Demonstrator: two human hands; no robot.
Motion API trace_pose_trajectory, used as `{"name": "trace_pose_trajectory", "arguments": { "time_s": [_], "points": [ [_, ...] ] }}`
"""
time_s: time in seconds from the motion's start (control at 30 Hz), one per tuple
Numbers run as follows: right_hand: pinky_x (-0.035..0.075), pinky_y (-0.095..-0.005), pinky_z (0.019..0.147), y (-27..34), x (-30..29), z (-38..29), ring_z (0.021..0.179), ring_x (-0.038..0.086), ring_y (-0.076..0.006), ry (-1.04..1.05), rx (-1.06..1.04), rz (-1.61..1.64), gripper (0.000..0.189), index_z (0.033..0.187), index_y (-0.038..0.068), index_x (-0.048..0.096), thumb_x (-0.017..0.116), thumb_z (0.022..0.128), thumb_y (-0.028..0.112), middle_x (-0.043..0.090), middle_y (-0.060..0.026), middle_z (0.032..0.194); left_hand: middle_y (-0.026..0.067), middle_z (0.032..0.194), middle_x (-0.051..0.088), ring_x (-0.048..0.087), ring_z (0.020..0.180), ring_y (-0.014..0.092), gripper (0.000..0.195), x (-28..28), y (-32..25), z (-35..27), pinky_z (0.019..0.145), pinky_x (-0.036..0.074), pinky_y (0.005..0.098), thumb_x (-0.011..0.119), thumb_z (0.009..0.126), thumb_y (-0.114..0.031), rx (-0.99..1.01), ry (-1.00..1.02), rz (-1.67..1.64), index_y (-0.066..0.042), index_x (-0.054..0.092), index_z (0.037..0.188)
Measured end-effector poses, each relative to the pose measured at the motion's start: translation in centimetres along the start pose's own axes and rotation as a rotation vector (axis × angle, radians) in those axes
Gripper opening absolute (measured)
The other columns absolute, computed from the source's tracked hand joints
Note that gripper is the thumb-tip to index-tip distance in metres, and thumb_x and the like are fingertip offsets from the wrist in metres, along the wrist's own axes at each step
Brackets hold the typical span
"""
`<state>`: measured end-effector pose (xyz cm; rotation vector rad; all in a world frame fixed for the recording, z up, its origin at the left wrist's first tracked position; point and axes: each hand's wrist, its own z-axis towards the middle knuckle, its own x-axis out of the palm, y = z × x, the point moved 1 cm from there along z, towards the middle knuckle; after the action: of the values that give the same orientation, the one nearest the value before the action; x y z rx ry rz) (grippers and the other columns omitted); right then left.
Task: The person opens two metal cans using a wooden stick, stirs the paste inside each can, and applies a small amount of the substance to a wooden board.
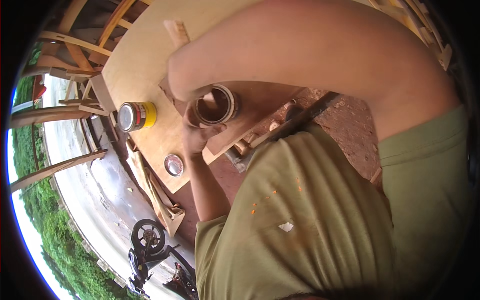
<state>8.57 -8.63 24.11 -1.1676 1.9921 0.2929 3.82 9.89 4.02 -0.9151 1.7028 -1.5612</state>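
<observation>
My left hand (198, 138) holds an open metal can (234, 103) from its near left side, thumb along the rim. Brown contents show inside the can. My right arm crosses the top of the view, and its blurred right hand (183, 83) is closed above the can. From this fist a flat wooden stick (177, 33) sticks out; a pale end shows inside the can, and the fist hides the part between. Left of the hands stands a closed yellow-and-dark can (138, 116). A round, stained can lid (173, 165) lies nearer to me.
A plywood tabletop (138, 75) bears a brown sheet (258, 108) under the open can. Wooden frames (86, 48) stand at the far left. Off the table edge lies crumpled brown sheeting (161, 202). A motorcycle (148, 240) is parked outside. A dark bar (311, 112) runs near my lap.
</observation>
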Motion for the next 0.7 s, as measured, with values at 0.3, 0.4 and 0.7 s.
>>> {"name": "trace_pose_trajectory", "arguments": {
  "time_s": [0.3, 0.4, 0.7],
  "points": [
    [0.056, -0.0398, 0.092, -2.9, 7.7, -11.4, 0.099, 0.068, -0.0326, -0.531, 0.181, 0.361, 0.036, 0.117, 0.015, 0.078, 0.071, 0.083, 0.006, 0.072, -0.008, 0.105, 0.0124, 0.146, 0.06, 0.058, 0.135, 0.025, 0.113, 1.6, 0.6, -1.0, 0.116, 0.047, 0.0407, 0.099, 0.055, -0.004, 0.127, -0.086, -0.208, 0.001, 0.045, 0.154],
    [0.054, -0.0397, 0.097, -1.6, 11.2, -15.1, 0.105, 0.068, -0.0362, -0.601, 0.329, 0.614, 0.044, 0.131, 0.013, 0.071, 0.071, 0.087, 0.01, 0.071, -0.013, 0.114, 0.0129, 0.146, 0.06, 0.06, 0.133, 0.025, 0.107, 1.4, 1.2, -2.1, 0.115, 0.05, 0.0415, 0.097, 0.058, 0.001, 0.206, -0.193, -0.125, -0.001, 0.046, 0.153],
    [0.053, -0.0328, 0.07, 4.4, 29.6, -13.5, 0.078, 0.061, -0.0124, -0.641, 0.812, 1.661, 0.05, 0.145, 0.011, 0.058, 0.051, 0.097, -0.003, 0.064, -0.0055, 0.089, 0.0111, 0.141, 0.062, 0.06, 0.129, 0.022, 0.089, 2.1, 3.3, -1.2, 0.11, 0.049, 0.0362, 0.095, 0.074, -0.004, 0.252, -0.632, 0.01, 0.0, 0.048, 0.149]
  ]
}}
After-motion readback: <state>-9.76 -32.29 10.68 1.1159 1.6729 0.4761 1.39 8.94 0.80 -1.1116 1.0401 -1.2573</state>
